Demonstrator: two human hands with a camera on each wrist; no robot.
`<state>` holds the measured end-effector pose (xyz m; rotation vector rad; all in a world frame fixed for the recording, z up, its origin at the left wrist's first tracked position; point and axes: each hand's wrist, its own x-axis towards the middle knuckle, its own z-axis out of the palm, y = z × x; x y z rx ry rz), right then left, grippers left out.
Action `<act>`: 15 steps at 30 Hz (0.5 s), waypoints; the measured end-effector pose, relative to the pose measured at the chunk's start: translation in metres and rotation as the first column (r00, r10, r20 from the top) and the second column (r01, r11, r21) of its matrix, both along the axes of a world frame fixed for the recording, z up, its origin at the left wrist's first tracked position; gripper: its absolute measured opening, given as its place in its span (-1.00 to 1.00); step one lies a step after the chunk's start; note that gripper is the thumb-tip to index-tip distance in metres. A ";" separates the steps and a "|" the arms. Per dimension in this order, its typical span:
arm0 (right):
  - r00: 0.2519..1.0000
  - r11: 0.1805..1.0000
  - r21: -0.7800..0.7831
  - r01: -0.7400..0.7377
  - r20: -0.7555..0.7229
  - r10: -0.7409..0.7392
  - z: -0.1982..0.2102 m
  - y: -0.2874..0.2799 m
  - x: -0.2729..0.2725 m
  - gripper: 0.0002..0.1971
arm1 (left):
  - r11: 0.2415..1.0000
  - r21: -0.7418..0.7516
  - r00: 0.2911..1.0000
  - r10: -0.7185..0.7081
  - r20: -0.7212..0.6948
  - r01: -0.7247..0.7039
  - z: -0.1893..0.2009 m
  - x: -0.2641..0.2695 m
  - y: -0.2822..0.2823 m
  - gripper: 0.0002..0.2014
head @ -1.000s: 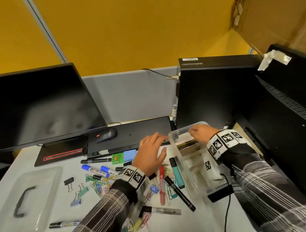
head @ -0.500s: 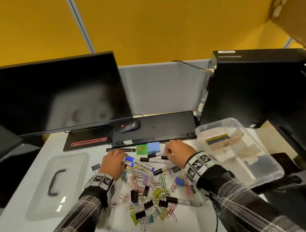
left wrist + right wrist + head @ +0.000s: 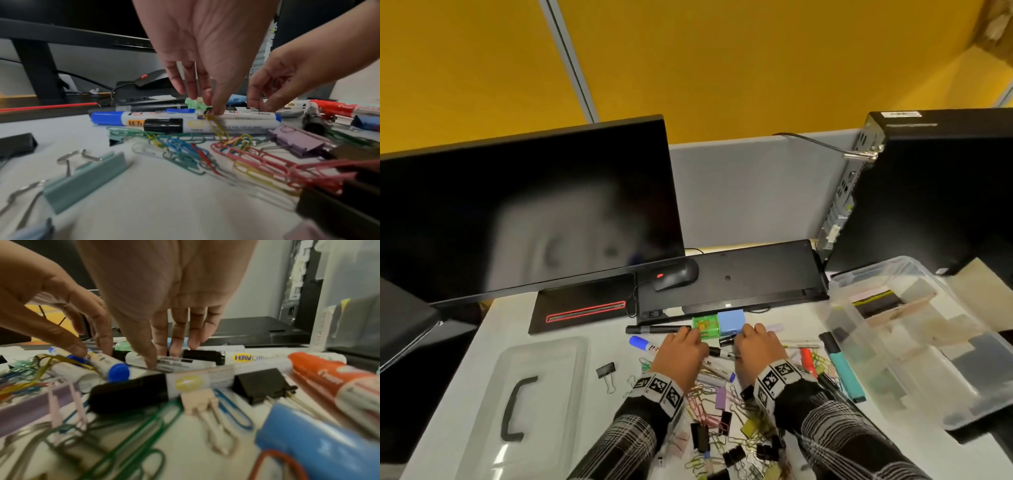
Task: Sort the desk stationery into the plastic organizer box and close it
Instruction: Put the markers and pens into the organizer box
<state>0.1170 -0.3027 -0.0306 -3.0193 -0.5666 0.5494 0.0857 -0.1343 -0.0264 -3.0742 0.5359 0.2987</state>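
Now that the right hand (image 3: 758,349) has left the clear organizer box (image 3: 914,346) on the right, both hands reach into the pile of markers (image 3: 185,120). Left hand (image 3: 681,353) fingers are apart, touching 1 marker. Nothing is picked up yet.

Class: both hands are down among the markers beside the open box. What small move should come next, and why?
Probably close the fingers round the markers and lift them. Both the left hand and the right hand already touch them with fingertips, gripping nothing yet, and the box stands open to the right.
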 end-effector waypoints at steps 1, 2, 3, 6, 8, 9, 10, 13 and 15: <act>1.000 0.999 0.031 0.016 -0.006 -0.016 0.002 0.000 0.000 -0.63 | 1.000 0.011 1.000 -0.006 -0.009 0.006 -0.002 0.000 0.000 -0.74; 0.999 0.995 0.091 0.048 -0.008 -0.047 0.007 -0.001 0.001 -0.66 | 1.000 0.015 1.000 -0.005 -0.019 0.006 -0.004 0.000 0.000 -0.75; 0.995 0.979 0.181 0.098 -0.019 -0.096 0.013 -0.002 0.002 -0.71 | 1.000 0.011 1.000 -0.002 -0.026 0.002 -0.006 0.000 0.000 -0.75; 0.975 0.897 0.384 0.220 -0.053 -0.217 0.033 -0.008 0.010 -0.81 | 0.999 -0.034 0.999 0.002 -0.034 -0.003 -0.009 0.001 0.000 -0.72; 0.971 0.899 0.382 0.216 0.007 -0.237 0.041 -0.016 0.017 -0.83 | 0.992 -0.126 0.999 0.017 0.030 -0.013 -0.002 0.002 0.004 -0.70; 0.971 0.911 0.360 0.204 0.043 -0.234 0.043 -0.021 0.021 -0.83 | 0.981 -0.194 0.997 0.044 0.062 -0.031 0.004 0.004 0.007 -0.71; 0.973 0.930 0.315 0.189 0.065 -0.220 0.043 -0.026 0.025 -0.83 | 0.963 -0.264 0.992 0.086 0.089 -0.060 0.012 0.005 0.011 -0.74; 0.989 0.986 0.078 0.147 -0.005 -0.147 0.028 -0.036 0.037 -0.68 | 0.937 -0.331 0.970 0.172 0.172 -0.107 0.033 0.008 0.034 -0.80; 0.991 0.993 -0.033 0.113 -0.064 -0.115 0.016 -0.038 0.040 -0.55 | 0.963 -0.244 0.969 0.164 0.185 -0.116 0.037 0.008 0.055 -0.75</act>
